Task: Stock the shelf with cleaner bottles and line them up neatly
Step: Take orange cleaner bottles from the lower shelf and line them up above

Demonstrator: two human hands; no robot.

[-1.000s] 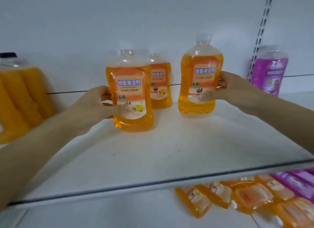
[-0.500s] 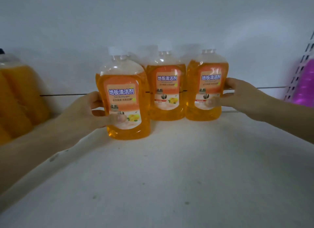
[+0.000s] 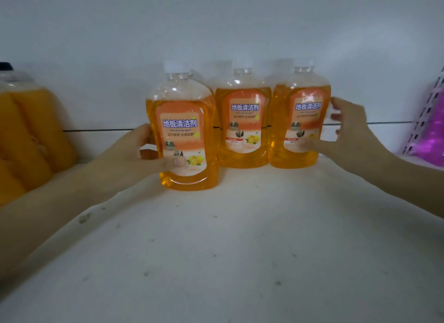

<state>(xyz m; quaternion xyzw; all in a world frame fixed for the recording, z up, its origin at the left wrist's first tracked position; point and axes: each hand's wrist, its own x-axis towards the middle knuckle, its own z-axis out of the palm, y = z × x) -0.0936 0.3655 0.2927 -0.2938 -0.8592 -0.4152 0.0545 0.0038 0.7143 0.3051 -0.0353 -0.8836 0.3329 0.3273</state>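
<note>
front bottle (image 3: 185, 140) in left hand (image 3: 125, 154), right hand (image 3: 353, 135) apart

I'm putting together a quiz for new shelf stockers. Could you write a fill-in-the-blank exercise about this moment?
1. The left hand grips the floor cleaner bottle that stands farthest ___.
2. The thumb of the right hand touches the right bottle on its ___.
3. The middle bottle is held by ___ hand.
4. The blurred container at the right edge is ___.

Missing words: left; label; neither; purple.
</note>
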